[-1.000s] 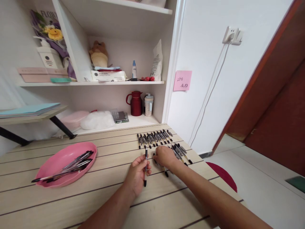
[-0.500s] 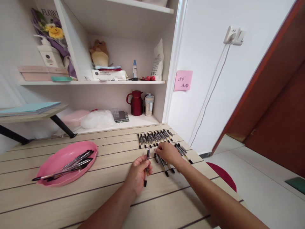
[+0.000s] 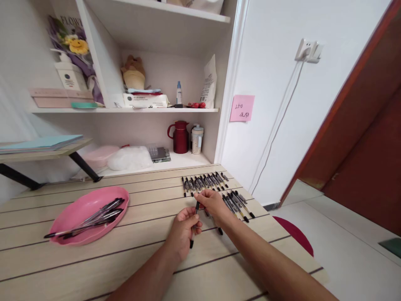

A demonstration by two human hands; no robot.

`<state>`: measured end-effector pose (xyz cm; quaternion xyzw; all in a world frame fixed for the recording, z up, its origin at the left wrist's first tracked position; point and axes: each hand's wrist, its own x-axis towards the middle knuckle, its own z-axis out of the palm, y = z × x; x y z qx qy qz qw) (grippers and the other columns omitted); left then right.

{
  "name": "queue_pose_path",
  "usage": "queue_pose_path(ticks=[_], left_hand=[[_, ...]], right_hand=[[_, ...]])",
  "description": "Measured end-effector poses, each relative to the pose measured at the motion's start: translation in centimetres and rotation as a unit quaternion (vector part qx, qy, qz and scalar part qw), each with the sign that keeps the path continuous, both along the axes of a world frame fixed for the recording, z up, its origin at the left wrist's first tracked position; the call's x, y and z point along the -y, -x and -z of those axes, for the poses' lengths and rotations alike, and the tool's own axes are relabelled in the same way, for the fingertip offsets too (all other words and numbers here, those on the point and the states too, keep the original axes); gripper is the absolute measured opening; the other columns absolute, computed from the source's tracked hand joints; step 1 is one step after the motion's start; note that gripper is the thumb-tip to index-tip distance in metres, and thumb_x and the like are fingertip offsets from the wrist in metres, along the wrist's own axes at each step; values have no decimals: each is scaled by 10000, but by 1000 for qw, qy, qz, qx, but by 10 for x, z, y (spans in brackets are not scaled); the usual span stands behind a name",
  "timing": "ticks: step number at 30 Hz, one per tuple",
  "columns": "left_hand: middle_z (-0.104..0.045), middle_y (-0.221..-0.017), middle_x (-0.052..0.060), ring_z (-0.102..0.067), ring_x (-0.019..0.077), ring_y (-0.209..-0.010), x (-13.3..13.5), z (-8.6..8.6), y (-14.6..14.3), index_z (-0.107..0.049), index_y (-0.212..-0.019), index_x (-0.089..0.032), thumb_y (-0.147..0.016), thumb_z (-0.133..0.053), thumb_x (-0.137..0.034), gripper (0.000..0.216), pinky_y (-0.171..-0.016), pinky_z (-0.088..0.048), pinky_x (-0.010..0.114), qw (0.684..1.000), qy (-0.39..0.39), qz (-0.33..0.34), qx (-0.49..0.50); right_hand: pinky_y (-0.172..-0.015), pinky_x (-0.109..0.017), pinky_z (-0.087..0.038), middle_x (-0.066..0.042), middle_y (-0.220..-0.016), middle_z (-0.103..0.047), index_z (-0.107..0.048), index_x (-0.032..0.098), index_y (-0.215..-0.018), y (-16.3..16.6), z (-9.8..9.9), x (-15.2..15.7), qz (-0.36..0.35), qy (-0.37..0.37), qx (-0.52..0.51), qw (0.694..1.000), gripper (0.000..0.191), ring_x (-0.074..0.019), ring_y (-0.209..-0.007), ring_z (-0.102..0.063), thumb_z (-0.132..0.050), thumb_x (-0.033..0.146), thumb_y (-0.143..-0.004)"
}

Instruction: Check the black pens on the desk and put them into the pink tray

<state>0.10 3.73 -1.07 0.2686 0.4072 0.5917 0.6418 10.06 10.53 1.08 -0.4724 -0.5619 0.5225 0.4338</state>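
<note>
My left hand (image 3: 183,229) grips a black pen (image 3: 194,224) upright near the middle of the wooden table (image 3: 125,259). My right hand (image 3: 212,202) pinches the top end of that same pen, fingers closed on it. Just beyond the hands lies a row of several black pen caps (image 3: 203,182). To the right of my right hand lie several more pens (image 3: 238,201) side by side. A pink oval tray (image 3: 67,215) at the left holds several pens (image 3: 94,217).
Shelves behind the table carry a red jug (image 3: 179,136), a white cup (image 3: 196,139), a plastic bag (image 3: 130,158) and a pink box (image 3: 97,154). A pink sticky note (image 3: 242,108) hangs on the wall. The table's right edge drops to the floor by a red mat (image 3: 297,233).
My right hand left the pens lying on the table and came left to the top of the pen in my left hand. The left hand kept its hold.
</note>
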Motion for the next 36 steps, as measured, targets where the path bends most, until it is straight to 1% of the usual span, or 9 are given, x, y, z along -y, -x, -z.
queue_pose_path(ticks=[3, 7, 9, 13, 17, 21, 25, 29, 36], left_hand=[[-507, -594, -53, -501, 53, -476, -1, 1, 1, -541, -806, -165, -585, -661, -158, 252, -449, -338, 168, 1000, 1, 11, -4], [-520, -600, -44, -491, 51, -460, -1, 1, 2, -553, -804, -162, -594, -653, -200, 235, -430, -308, 167, 1000, -3, 30, -2], [-523, -601, -42, -489, 51, -458, -1, 0, 3, -552, -797, -163, -593, -657, -209, 234, -428, -302, 168, 999, -6, 33, -2], [-519, -598, -47, -484, 48, -458, 0, -1, 2, -547, -798, -168, -596, -652, -206, 231, -430, -298, 165, 1000, -1, 28, -4], [-518, -603, -46, -482, 48, -457, 1, -2, 2, -538, -805, -171, -597, -649, -202, 238, -428, -300, 167, 1000, -1, 27, -1], [-518, -603, -44, -480, 48, -453, 1, -2, 2, -538, -800, -170, -607, -638, -201, 220, -428, -301, 169, 1000, -4, 28, -4], [-521, -611, -40, -488, 49, -459, 0, -1, 2, -534, -792, -171, -619, -627, -200, 198, -431, -300, 168, 1000, -2, 24, -7], [-520, -619, -39, -484, 46, -460, 0, -1, 2, -531, -801, -170, -628, -623, -195, 198, -434, -303, 167, 1000, -1, 29, -9], [-526, -616, -40, -494, 53, -466, -2, 2, 4, -526, -777, -176, -614, -641, -209, 202, -434, -309, 166, 999, -9, 33, 3]], right_hand=[[-372, -187, -224, 62, -429, -459, -494, 158, -574, -1, -1, -2, -2, 3, -15, 1000, 303, -39, -354, -315, -619, 431, -611], [-434, -193, -316, 27, -533, -539, -528, 152, -637, -4, -6, -1, -43, 42, -54, 997, 313, -72, -451, -463, -597, 458, -626], [-448, -199, -329, 20, -563, -553, -518, 159, -661, -5, -7, 0, -42, 62, -57, 996, 352, -90, -490, -504, -568, 506, -642], [-445, -194, -315, 29, -514, -536, -492, 157, -609, -7, -6, 1, -38, 56, -42, 997, 346, -80, -459, -480, -615, 480, -610], [-483, -201, -354, 15, -633, -593, -525, 166, -706, -7, -8, 2, -70, 71, -78, 992, 320, -84, -508, -514, -608, 464, -628], [-457, -190, -327, 25, -552, -562, -495, 159, -626, -6, -11, 3, -67, 82, -47, 993, 298, -71, -462, -482, -600, 436, -652], [-471, -197, -349, 11, -640, -597, -521, 163, -682, -4, -10, 3, -90, 91, -83, 988, 273, -71, -486, -497, -600, 423, -659], [-430, -189, -307, 32, -512, -544, -489, 162, -607, -3, -8, 2, -66, 97, -74, 990, 288, -65, -425, -453, -615, 418, -645], [-559, -228, -402, -15, -660, -612, -594, 141, -710, -3, -8, 1, -113, 106, -175, 972, 224, -97, -575, -537, -638, 339, -614]])
